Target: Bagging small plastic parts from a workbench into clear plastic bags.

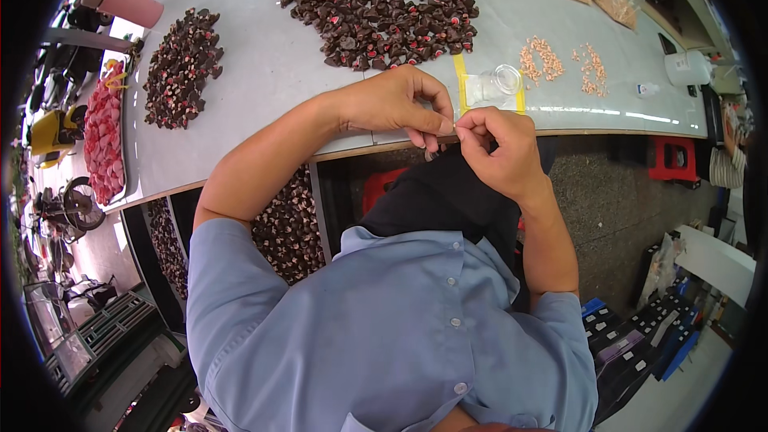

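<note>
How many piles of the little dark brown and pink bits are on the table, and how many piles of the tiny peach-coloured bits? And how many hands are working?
Dark brown and pink piles on the table: 2, a big one and a smaller one
Loose peach-coloured clusters: 2, one beside the other
Hands: 2, left hand and right hand, fingertips meeting
Total: 6

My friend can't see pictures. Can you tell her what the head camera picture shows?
Two bare hands, the left hand and right hand, meet fingertip to fingertip, pinching something too small to make out, at the edge of a pale table. A big pile of dark brown and pink pieces lies on it.
</note>
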A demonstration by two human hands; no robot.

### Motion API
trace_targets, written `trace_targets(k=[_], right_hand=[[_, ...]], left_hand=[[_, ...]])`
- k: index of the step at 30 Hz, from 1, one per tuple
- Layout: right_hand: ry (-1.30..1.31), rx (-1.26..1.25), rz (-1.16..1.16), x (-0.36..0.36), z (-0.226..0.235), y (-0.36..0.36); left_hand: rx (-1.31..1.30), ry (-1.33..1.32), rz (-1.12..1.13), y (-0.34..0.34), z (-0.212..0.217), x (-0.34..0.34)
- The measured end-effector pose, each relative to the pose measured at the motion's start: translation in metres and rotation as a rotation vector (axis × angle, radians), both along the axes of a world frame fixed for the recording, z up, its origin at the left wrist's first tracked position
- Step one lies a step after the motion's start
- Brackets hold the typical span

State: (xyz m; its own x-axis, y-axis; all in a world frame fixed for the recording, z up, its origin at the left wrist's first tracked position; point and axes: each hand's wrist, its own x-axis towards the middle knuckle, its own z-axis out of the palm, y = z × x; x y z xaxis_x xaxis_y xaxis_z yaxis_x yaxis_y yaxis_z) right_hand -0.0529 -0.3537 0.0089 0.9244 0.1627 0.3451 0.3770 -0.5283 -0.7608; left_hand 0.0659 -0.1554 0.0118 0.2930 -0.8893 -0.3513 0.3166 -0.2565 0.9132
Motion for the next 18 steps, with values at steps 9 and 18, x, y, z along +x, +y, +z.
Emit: trace_targets(k=[9,18], right_hand=[[-0.044,-0.249,-0.017,0.011,0.041,-0.03],[-0.135,-0.77,-0.042,0.038,0.074,-0.058]], left_hand=[[-0.038,0.005,0.014,0.001,-0.007,0.0],[-0.079,0.002,0.066,0.001,-0.005,0.0]])
